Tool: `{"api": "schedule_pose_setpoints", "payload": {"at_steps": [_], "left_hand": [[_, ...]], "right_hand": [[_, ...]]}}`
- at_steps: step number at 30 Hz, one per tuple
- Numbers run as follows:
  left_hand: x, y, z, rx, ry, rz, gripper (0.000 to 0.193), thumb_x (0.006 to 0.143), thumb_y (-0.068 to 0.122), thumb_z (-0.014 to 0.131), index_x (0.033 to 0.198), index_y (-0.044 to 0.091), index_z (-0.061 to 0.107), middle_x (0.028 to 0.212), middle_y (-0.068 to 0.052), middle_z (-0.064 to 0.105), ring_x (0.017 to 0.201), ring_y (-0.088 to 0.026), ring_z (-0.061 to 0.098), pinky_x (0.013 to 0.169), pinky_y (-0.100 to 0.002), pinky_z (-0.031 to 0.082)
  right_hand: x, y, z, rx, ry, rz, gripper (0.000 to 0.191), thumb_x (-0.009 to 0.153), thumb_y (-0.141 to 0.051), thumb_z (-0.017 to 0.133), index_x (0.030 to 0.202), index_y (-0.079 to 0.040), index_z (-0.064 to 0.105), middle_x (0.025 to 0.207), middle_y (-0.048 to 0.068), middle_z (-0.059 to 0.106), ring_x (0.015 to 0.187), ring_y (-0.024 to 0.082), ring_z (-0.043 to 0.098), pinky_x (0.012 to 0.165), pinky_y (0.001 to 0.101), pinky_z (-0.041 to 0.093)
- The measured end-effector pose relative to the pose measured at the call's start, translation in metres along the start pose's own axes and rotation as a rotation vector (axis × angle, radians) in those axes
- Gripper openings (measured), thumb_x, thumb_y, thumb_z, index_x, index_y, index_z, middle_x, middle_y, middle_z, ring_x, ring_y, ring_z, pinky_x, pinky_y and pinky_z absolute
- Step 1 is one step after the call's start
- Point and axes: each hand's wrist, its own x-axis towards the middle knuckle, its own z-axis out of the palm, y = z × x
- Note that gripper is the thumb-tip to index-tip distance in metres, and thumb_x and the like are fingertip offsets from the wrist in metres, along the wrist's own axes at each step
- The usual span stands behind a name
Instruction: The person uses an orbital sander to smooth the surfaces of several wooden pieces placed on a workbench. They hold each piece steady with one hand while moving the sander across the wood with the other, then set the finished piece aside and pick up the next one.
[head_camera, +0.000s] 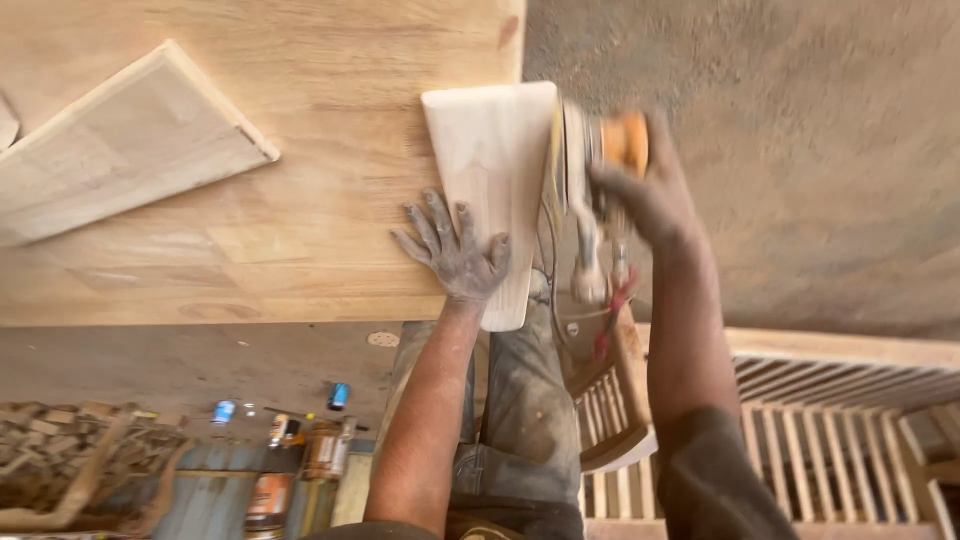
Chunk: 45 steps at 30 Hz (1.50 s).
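My left hand (455, 250) lay flat on the board (490, 170), which ran near to far. My right hand (645, 190) gripped the sander (600, 150) at its right edge.

The orange sander (600, 170) is motion-blurred, its base hidden behind the tapered wooden piece (492, 170).

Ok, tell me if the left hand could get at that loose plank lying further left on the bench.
Probably yes: the left hand lies flat on the wooden piece, and bare bench separates it from the plank.
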Motion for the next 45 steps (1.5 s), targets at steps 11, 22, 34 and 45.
{"api": "schedule_pose_setpoints", "payload": {"at_steps": [11, 22, 34, 45], "left_hand": [[0.004, 0.002, -0.006, 0.008, -0.016, 0.032, 0.075, 0.11, 0.063, 0.028, 0.17, 0.023, 0.005, 0.174, -0.019, 0.012, 0.162, -0.048, 0.01, 0.127, -0.074, -0.001], [0.002, 0.004, -0.006, -0.026, -0.022, 0.036, 0.078, 0.109, 0.061, 0.031, 0.17, 0.021, 0.002, 0.174, -0.021, 0.012, 0.162, -0.049, 0.008, 0.129, -0.072, -0.002], [-0.007, 0.002, -0.005, 0.001, -0.079, 0.026, 0.077, 0.111, 0.057, 0.029, 0.168, 0.01, 0.008, 0.175, -0.025, 0.01, 0.164, -0.049, 0.005, 0.129, -0.068, -0.007], [-0.018, -0.001, 0.0, 0.009, -0.059, -0.018, 0.082, 0.11, 0.061, 0.024, 0.167, 0.003, 0.015, 0.176, -0.023, 0.013, 0.167, -0.043, 0.004, 0.133, -0.064, -0.005]], "right_hand": [[0.001, 0.001, 0.008, 0.11, 0.015, 0.137, 0.067, 0.091, -0.011, 0.077, 0.148, -0.014, 0.043, 0.115, 0.009, 0.065, 0.099, 0.016, 0.067, 0.08, 0.03, 0.06], [-0.043, 0.057, 0.018, 0.297, -0.047, -0.024, 0.068, 0.09, -0.009, 0.085, 0.144, -0.013, 0.043, 0.119, 0.006, 0.06, 0.107, 0.016, 0.061, 0.088, 0.0302, 0.057], [0.007, 0.034, 0.005, 0.259, -0.055, -0.255, 0.065, 0.089, -0.022, 0.089, 0.139, -0.014, 0.046, 0.123, 0.003, 0.056, 0.117, 0.013, 0.057, 0.103, 0.0286, 0.051], [-0.09, 0.16, 0.028, 0.216, 0.061, -0.165, 0.07, 0.08, -0.022, 0.092, 0.135, -0.012, 0.049, 0.127, 0.007, 0.057, 0.122, 0.018, 0.055, 0.106, 0.0337, 0.047]]}}
